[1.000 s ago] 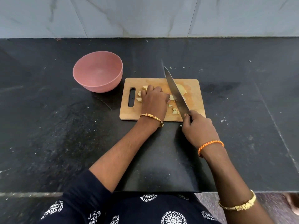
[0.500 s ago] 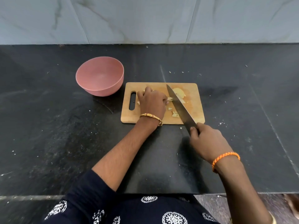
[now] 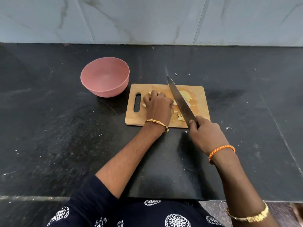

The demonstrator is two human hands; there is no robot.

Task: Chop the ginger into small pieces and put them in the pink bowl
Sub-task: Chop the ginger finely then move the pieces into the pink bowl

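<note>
We are in the middle of the chopping step. Our right hand [image 3: 207,138] grips the handle of a long chef's knife [image 3: 180,102], whose blade slants across the wooden cutting board [image 3: 200,112] with its tip reaching past the far edge. Our left hand [image 3: 158,106] rests knuckles-up on the board, fingers curled down over ginger; we cannot see exactly what they pin. The ginger sits on the board: a larger pale slice [image 3: 186,95] just beyond the blade, and small cut bits [image 3: 180,118] near the front edge between the two hands. The pink bowl [image 3: 105,77] stands on the counter just left of the board and looks empty, so none of the transfer is done.

Next, we judge, the blade must come down beside the left fingertips, which need to stay tucked clear of the edge; the big slice is yet to be cut.

The board is pale, rounded at the corners, with a slotted handle hole. The blade is smooth grey steel, tapering to a point. The bowl is matte, round and deep. The black stone counter [image 3: 65,128] is speckled with crumbs.
</note>
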